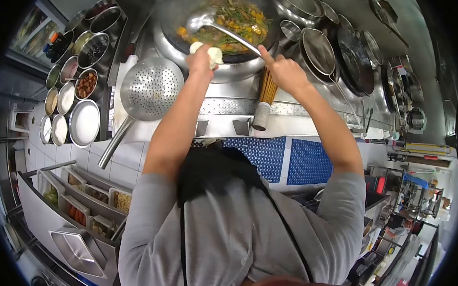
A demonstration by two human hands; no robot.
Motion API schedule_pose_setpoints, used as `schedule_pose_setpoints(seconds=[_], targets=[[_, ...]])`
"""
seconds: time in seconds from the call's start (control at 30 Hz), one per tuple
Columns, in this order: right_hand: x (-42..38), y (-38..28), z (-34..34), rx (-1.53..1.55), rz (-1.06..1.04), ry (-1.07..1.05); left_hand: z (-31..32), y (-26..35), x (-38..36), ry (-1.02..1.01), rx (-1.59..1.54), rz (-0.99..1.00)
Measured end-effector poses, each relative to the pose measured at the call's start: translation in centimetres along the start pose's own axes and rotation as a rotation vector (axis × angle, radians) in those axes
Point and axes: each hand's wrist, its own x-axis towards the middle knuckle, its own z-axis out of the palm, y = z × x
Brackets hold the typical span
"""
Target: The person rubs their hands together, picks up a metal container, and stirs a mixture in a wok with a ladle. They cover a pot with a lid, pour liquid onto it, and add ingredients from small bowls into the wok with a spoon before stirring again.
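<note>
The right hand's (286, 75) grip is closed around the ladle's (234, 37) handle end; its shaft runs toward ten o'clock, bowl in the wok (245, 57). The left hand (200, 63), nearer the bowl, clasps a bunched white cloth (215, 56) at the wok's seven o'clock.

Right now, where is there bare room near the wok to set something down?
A narrow bare strip of steel counter lies on the near side of the wok, between the left forearm and the bundled sticks. It is crowded on the left, with bowls packed beyond the perforated skimmer, and on the right, with strainers and pans.
</note>
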Motion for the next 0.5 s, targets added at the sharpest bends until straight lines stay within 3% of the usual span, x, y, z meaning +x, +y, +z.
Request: schedule_pose_setpoints(seconds=[0.13, 0.27, 0.4, 0.5], targets=[[-5.2, 0.4, -0.7, 0.21, 0.111, 0.042, 1.9, 1.5, -3.5, -0.018, -0.044, -0.028], [-6.5, 0.8, -0.7, 0.44, 0.258, 0.135, -0.6, -0.1, 0.6, -0.105, 0.02, 0.003], [-5.0, 0.4, 1.3, 0.405, 0.362, 0.163, 1.9, 1.3, -3.4, -0.057, 0.003, -0.045], [-1.4, -1.4, 1.8, 0.725, 0.49, 0.002, 0.5, -0.3, -0.6, -0.106, 0.044, -0.012]])
